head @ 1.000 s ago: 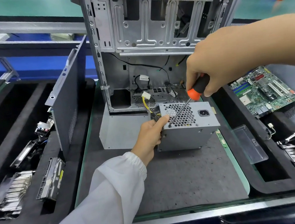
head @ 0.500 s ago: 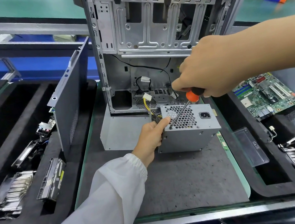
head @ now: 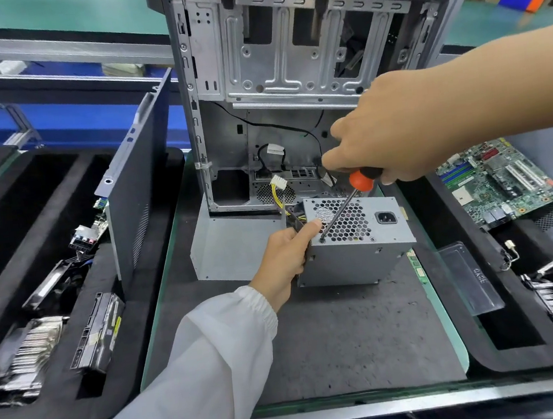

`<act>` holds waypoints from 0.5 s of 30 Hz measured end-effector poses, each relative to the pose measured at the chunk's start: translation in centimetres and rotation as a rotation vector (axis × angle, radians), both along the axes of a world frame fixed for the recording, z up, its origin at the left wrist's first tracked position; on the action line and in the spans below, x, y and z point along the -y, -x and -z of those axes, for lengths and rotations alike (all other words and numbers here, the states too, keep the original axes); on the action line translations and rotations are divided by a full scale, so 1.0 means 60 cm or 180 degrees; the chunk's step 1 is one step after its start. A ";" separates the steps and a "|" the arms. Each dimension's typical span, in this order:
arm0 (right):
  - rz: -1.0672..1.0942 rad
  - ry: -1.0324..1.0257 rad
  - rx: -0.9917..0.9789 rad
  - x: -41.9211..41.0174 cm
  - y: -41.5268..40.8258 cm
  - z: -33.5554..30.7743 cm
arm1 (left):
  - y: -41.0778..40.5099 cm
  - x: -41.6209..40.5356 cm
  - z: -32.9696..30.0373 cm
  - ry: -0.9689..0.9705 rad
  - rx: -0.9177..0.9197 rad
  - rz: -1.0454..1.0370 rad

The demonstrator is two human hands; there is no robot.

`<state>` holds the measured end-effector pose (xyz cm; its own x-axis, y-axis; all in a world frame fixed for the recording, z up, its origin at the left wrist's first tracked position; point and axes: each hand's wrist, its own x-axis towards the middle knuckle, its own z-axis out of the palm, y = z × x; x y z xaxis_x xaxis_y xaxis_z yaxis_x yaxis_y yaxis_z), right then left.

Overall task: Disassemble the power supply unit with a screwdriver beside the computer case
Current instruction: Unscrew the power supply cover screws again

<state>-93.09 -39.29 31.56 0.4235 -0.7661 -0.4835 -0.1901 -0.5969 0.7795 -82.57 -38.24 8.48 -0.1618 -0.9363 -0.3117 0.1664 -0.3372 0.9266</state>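
Right hand (head: 393, 130) grips screwdriver (head: 343, 206), tip at power supply unit's (head: 358, 244) 8 o'clock screw; left hand (head: 285, 254) clasps casing; next, probably steady turning.

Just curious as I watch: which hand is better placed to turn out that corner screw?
Probably the right hand: it grips the screwdriver, tip at the power supply unit corner. The left hand steadies the unit.

Matt grey sheet-metal power supply unit (head: 359, 255) with perforated grille; bare stamped-metal computer case (head: 285, 53) at 12 o'clock; glossy orange-and-black plastic screwdriver (head: 361, 180) handle; dark matt foam mat (head: 352, 338).
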 end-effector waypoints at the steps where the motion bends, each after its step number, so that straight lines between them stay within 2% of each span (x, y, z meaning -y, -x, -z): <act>1: 0.0082 -0.0073 0.0061 0.000 0.000 -0.006 | 0.000 0.000 0.000 -0.0002 -0.0021 -0.0001; 11: 0.0242 -0.0363 0.0817 -0.011 0.004 -0.007 | 0.000 0.002 0.001 -0.0007 0.0026 0.0024; 15: 0.0182 -0.0390 0.0835 -0.008 0.003 -0.005 | 0.001 0.000 0.001 -0.0007 -0.0013 0.0025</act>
<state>-93.25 -38.81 31.85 0.5040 -0.7351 -0.4535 -0.4115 -0.6660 0.6222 -82.61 -38.26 8.44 -0.1703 -0.9343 -0.3132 0.1675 -0.3407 0.9251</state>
